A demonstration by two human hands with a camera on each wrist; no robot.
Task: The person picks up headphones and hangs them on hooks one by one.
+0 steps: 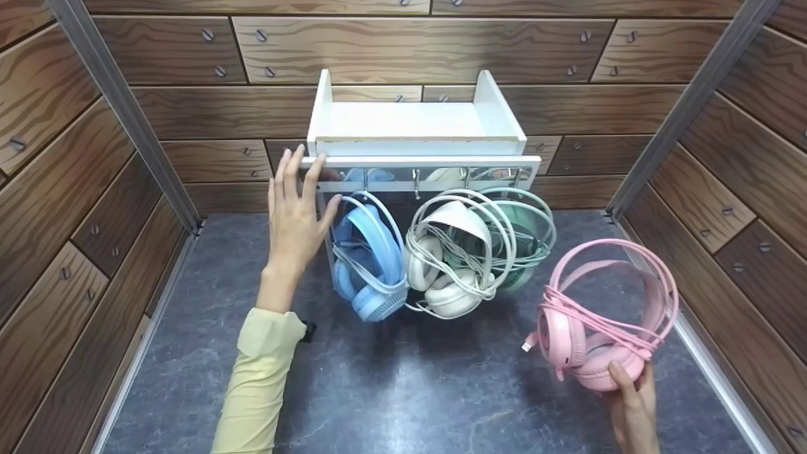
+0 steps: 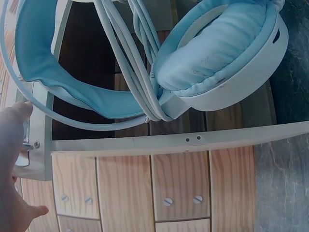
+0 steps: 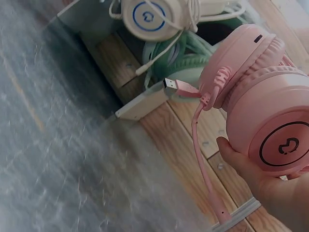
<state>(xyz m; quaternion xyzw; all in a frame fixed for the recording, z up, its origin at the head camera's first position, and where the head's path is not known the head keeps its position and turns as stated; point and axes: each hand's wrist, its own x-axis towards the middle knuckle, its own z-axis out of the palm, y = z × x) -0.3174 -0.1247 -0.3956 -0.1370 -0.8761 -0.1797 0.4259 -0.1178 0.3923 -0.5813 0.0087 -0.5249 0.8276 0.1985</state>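
Observation:
My left hand [image 1: 293,221] rests its spread fingers on the left end of a white rack's [image 1: 435,161] top rail. Just right of its thumb, a blue headset [image 1: 378,299] hangs from a hook; its padded ear cup [image 2: 207,67] fills much of the left wrist view. A white headset [image 1: 455,296] hangs in the middle, overlapping a green headset [image 1: 522,224] behind it. At the right, apart from the rack, my right hand [image 1: 630,403] grips a pink headset [image 3: 285,111] by one ear cup. Its cable is wound around it, and a USB plug [image 3: 179,88] dangles loose.
Metal hooks [image 1: 416,183] line the rack's front rail, and a white shelf [image 1: 403,120] tops the rack. Wood-patterned walls [image 1: 422,50] stand at the back and both sides, with metal frame posts [image 1: 693,101] at the corners. The tabletop [image 1: 391,403] is dark grey and marbled.

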